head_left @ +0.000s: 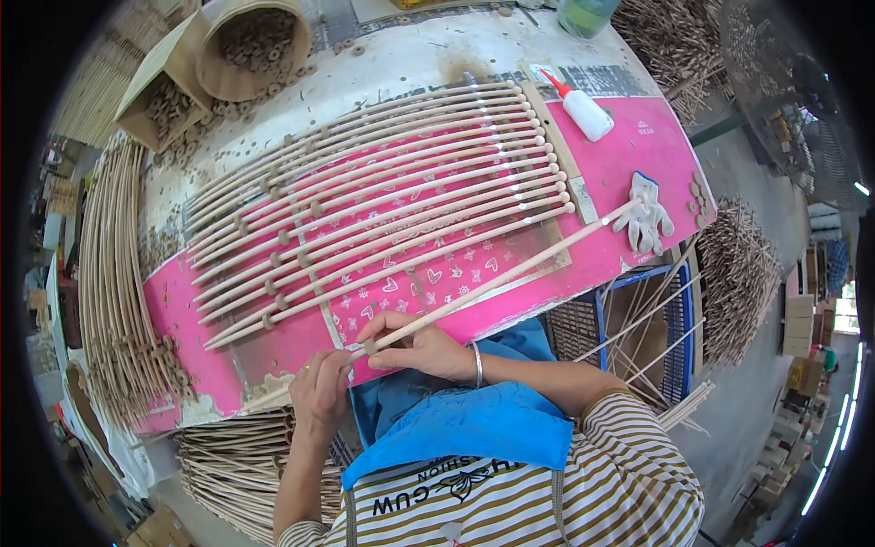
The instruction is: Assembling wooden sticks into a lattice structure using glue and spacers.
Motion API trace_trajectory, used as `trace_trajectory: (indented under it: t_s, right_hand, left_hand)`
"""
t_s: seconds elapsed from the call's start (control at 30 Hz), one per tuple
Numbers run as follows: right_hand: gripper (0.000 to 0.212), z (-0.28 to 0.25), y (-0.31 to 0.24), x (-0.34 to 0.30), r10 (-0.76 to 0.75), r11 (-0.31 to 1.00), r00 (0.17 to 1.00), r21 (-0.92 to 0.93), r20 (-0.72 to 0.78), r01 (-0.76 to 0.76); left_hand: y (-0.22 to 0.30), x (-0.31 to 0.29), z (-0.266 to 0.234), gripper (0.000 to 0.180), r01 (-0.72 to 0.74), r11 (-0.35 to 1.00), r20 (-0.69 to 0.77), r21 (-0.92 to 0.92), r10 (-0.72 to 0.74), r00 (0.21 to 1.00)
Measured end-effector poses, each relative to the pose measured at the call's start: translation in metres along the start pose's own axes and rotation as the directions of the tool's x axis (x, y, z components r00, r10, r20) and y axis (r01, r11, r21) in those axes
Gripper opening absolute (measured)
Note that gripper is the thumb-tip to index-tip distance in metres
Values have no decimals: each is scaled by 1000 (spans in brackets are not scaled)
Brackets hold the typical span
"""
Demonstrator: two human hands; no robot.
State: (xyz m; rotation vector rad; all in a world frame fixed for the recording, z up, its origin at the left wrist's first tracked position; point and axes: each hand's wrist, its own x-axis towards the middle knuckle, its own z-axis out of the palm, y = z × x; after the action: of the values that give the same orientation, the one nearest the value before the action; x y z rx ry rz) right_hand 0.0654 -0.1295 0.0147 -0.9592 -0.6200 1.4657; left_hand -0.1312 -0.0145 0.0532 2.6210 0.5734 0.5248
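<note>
While clasping a pale wooden rod (510, 276) in the left hand (319, 387) at half past seven from centre, with fingers closed around it, pinches at a small wooden ring (370, 347) with the right hand (428, 351) at six, using thumb and fingertips. Runs that rod up to half past two, as far as the work glove (644, 221); cannot tell whether touching it. Seems to have the ring around the rod already, perhaps not yet settled in place. Has a row of knobbed rods (392, 202) laid out between nine and one, many visibly ringed; cannot check every one. Shows also a bundle (108, 264) at nine, ringed-looking toward its lower end. Seems to have plenty left: loose rings (260, 41) in the round tub (210, 68) at eleven, bare-looking rods (643, 330) in the blue basket (687, 346) toward four.
</note>
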Motion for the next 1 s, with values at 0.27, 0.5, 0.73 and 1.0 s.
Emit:
trace_trajectory:
  t_s: [0.27, 0.5, 0.73, 1.0]
  right_hand:
    - [34, -89, -36, -26, -202, 965, 901, 81, -384, 251]
    - [39, -135, -63, -55, -313, 931, 838, 29, -446, 363]
    - [36, -143, -66, -68, -326, 920, 790, 19, -519, 392]
    - [32, -157, -51, -83, -295, 927, 729, 2, -618, 376]
  left_hand:
    - [-36, -18, -37, 25, 412, 889, 118, -201, -396, 911]
    - [-71, -23, -55, 30, 482, 862, 283, -159, -428, 858]
    - [-72, -19, -45, 19, 558, 767, 308, -319, -472, 826]
    - [-66, -15, -36, 11, 534, 804, 208, -260, -494, 844]
